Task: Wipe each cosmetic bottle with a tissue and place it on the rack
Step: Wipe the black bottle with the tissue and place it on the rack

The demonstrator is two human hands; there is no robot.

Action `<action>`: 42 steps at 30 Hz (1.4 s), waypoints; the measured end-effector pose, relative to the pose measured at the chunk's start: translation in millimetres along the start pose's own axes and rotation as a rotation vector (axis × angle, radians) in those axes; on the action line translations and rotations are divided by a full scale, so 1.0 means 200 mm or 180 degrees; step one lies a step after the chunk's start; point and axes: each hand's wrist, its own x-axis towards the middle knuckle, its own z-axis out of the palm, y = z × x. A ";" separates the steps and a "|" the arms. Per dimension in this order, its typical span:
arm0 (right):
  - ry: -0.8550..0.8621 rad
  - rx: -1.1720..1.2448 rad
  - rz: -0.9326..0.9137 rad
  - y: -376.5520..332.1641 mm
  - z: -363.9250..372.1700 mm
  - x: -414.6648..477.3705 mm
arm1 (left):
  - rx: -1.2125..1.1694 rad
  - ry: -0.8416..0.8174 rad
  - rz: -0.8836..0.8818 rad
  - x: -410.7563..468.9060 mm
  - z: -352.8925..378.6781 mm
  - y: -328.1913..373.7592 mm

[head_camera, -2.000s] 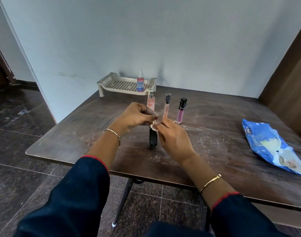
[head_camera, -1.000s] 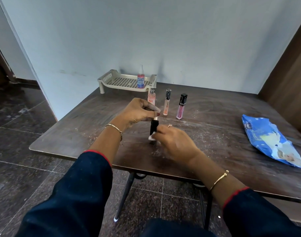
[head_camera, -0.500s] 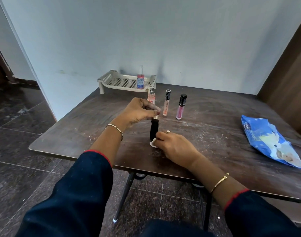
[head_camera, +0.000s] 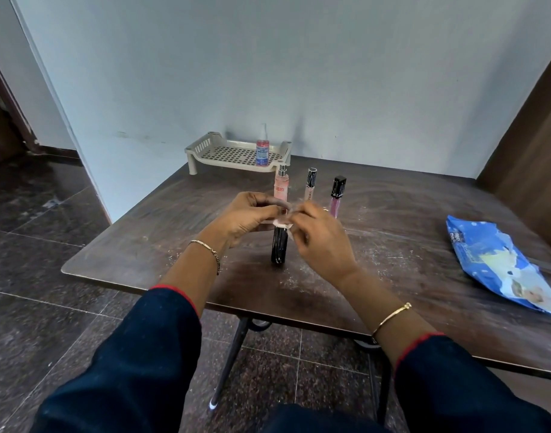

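Note:
A black bottle (head_camera: 279, 247) stands upright near the table's front edge. My left hand (head_camera: 247, 217) grips its top. My right hand (head_camera: 321, 242) pinches a small white tissue (head_camera: 283, 222) against the bottle's upper part. Behind the hands stand a pink spray bottle (head_camera: 281, 187), a slim peach tube with a black cap (head_camera: 310, 185) and a pink gloss tube with a black cap (head_camera: 337, 195). The beige perforated rack (head_camera: 233, 153) sits at the back against the wall, with a small pink and blue bottle (head_camera: 262, 151) upright on it.
A blue tissue pack (head_camera: 496, 264) lies on the right of the dark wooden table (head_camera: 408, 220). A wall rises behind the table and a brown panel stands at the right. Dark tiled floor lies to the left and below.
My right hand has slid the tissue up the black bottle from its base to its top. My left hand keeps its hold on the bottle's top.

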 end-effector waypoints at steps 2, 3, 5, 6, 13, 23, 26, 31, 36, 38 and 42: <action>-0.0124 -0.0084 -0.0245 0.00 0.04 0.01 | 0.0020 0.0040 -0.0016 0.00 -0.01 0.00; -0.0179 -0.0141 -0.0295 0.00 0.05 0.01 | 0.0040 0.0056 -0.0028 0.01 -0.01 0.00; -0.0240 -0.0241 -0.0315 0.01 0.08 0.01 | 0.0041 0.0023 -0.0039 0.00 -0.02 0.00; -0.0252 -0.0296 -0.0328 0.01 0.08 0.01 | 0.0025 -0.0016 -0.0024 0.00 -0.02 0.00; -0.0275 -0.0359 -0.0489 0.01 0.07 -0.03 | 0.0141 -0.0075 -0.0070 0.02 0.02 -0.01; -0.0293 -0.0117 -0.0579 0.01 0.03 -0.07 | -0.0460 0.0016 -0.0178 0.00 0.02 -0.08; -0.0293 -0.0254 -0.0511 0.02 0.03 -0.05 | -0.0508 0.0086 -0.0145 0.01 0.01 -0.03; -0.0809 -0.0195 -0.0560 0.03 0.07 -0.15 | -0.0505 0.0224 -0.0014 0.02 0.01 0.00; -0.0864 -0.0296 -0.0437 0.06 0.08 -0.19 | -0.0295 0.0127 0.0074 0.01 0.00 0.02; -0.0814 -0.0315 -0.0444 0.04 0.07 -0.16 | -0.0221 0.0066 0.0092 0.01 0.01 0.02; -0.0424 -0.0308 -0.0401 0.04 0.05 -0.05 | -0.0162 -0.0086 0.0080 0.01 0.00 0.03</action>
